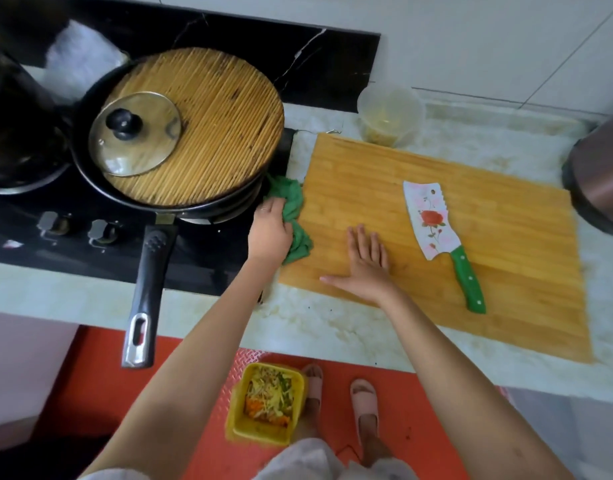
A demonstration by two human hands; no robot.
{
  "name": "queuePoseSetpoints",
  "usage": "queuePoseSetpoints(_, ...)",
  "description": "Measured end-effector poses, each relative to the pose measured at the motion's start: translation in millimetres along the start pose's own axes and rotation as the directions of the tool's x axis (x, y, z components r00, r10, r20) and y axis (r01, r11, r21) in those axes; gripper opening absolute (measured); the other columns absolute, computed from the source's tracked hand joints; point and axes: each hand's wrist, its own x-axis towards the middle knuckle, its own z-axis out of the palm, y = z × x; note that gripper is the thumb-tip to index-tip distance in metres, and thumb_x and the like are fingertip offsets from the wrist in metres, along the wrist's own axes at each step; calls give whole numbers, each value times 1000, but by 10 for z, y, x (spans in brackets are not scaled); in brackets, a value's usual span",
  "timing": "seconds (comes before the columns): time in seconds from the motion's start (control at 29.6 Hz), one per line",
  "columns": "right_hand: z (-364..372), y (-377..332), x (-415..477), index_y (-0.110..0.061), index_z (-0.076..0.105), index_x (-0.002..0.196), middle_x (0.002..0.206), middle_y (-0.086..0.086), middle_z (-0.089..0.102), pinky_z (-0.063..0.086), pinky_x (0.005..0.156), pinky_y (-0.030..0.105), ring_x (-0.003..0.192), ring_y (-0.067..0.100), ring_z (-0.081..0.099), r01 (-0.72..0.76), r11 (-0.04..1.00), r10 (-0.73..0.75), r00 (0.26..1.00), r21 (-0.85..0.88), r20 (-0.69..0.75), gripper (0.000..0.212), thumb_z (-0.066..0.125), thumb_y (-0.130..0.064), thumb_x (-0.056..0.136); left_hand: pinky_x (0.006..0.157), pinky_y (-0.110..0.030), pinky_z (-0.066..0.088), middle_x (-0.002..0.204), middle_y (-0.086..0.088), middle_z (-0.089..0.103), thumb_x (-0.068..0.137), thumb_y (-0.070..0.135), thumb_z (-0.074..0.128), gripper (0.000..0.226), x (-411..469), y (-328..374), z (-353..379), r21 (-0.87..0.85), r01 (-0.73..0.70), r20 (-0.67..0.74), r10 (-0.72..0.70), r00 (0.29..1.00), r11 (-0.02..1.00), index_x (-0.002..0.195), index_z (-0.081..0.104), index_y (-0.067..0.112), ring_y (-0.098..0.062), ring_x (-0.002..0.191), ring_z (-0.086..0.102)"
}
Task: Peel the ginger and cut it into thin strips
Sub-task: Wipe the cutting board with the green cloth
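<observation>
Bright, even, diffuse light fills the frame, its source not evident. Shadows are soft: the right hand (367,263) leaves barely any on the cutting board (513,237). Pale reflections sit on the glass lid (149,147). Wide-angle distortion bows the counter (315,323) edge; the upper left corner and right edge look smeared.

Cleaver (428,220) lies flat on the bamboo cutting board (523,278), just right of the board's middle. White blade, red rose print, tip toward the board's far edge, green riveted handle angling back to its near edge. Board lies flat on the pale counter (315,323).
</observation>
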Motion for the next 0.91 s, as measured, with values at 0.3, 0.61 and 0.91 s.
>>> queuePoseSetpoints(0.3, -38, -5, -72, -22, -25, 147, 151, 0, -36, -12, 115, 42, 141, 27, -28, 6, 1000, -7, 999, 24, 32, 114, 44, -79, 76, 72, -42, 40, 113, -20, 60, 86, -3, 42, 28, -1218, 154, -192, 275, 283, 13, -297, 955, 919, 110, 57, -1, -40, 100, 54)
queuePoseSetpoints(0.61, -31, 51, -145, -19, -23, 148, 152, 2, -34, -13, 115, 41, 141, 28, -28, 60, 997, -61, 998, 46, 25, 113, 47, -75, 78, 63, -37, 38, 91, -16, 59, 79, 5, 47, 16, -1289, 567, -751, 97, 297, -107, -287, 952, 950, 91, 57, 5, -37, 79, 55)
queuePoseSetpoints(0.91, -81, 119, -100, -21, -22, 148, 151, 2, -35, -13, 114, 41, 140, 28, -29, 96, 992, -103, 991, 86, 85, 96, 48, -55, 92, 57, -29, 31, 74, -8, 54, 78, 1, 47, 10, -1583, 658, 11, 138, 165, 293, -199, 935, 977, 77, 51, 10, -32, 71, 54)
